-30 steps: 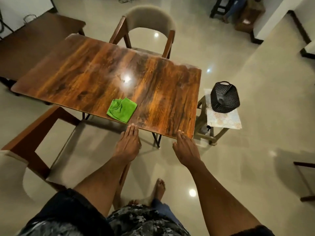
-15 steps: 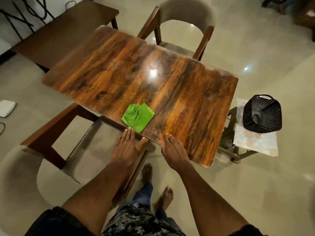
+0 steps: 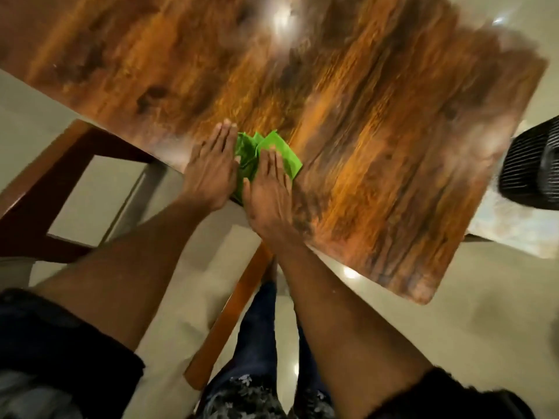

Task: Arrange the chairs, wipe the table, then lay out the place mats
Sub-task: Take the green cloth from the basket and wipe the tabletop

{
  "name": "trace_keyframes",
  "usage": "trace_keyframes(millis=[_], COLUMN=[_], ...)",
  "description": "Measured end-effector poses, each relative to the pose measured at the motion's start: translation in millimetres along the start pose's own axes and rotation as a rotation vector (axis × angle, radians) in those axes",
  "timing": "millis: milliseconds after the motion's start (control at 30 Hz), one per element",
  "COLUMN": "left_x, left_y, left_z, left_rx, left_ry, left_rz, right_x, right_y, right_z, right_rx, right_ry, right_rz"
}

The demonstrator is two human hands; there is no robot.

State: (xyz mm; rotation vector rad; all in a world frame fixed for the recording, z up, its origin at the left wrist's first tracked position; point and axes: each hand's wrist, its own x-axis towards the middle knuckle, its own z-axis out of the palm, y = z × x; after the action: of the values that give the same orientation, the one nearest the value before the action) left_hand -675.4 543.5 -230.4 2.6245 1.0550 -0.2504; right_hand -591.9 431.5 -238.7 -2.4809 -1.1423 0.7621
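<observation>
A folded green cloth (image 3: 279,149) lies near the front edge of the glossy brown wooden table (image 3: 378,131). My left hand (image 3: 211,167) lies flat on the table with straight fingers, touching the cloth's left side. My right hand (image 3: 270,189) rests flat on the cloth's near right part, fingers straight. Much of the cloth is hidden between and under the two hands. A wooden chair (image 3: 39,189) with a pale seat stands under the table's front left edge, its frame running below my arms.
At the right edge, a black woven basket (image 3: 535,170) sits on a small stool topped with a patterned mat (image 3: 514,234). Glossy beige floor tiles (image 3: 453,313) spread on the right. My legs and feet are below the table edge.
The view has swung closer and lower over the table. Both hands have moved forward from the table's front edge onto the green cloth.
</observation>
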Motion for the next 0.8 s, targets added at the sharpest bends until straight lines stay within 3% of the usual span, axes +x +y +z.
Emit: trace_keyframes(millis=[167,300,500,633,800], left_x=[36,61,69,69,69], left_y=[-36,-34,-26,-29,-22], left_z=[43,62,77,79,74], left_rx=[-0.058,-0.147,-0.188,-0.103,-0.064], left_ry=[0.081,0.218,0.315,0.314,0.3], left_rz=[0.098,0.174,0.124,0.132,0.134], right_x=[44,54,104,107,38], right_y=[-20,-6,34,45,31], right_z=[62,69,39,35,56], right_rx=[-0.015,-0.125,-0.194,-0.284,-0.282], right_ry=[0.208,0.326,0.486,0.479,0.352], right_rz=[0.247,0.276,0.255,0.225,0.219])
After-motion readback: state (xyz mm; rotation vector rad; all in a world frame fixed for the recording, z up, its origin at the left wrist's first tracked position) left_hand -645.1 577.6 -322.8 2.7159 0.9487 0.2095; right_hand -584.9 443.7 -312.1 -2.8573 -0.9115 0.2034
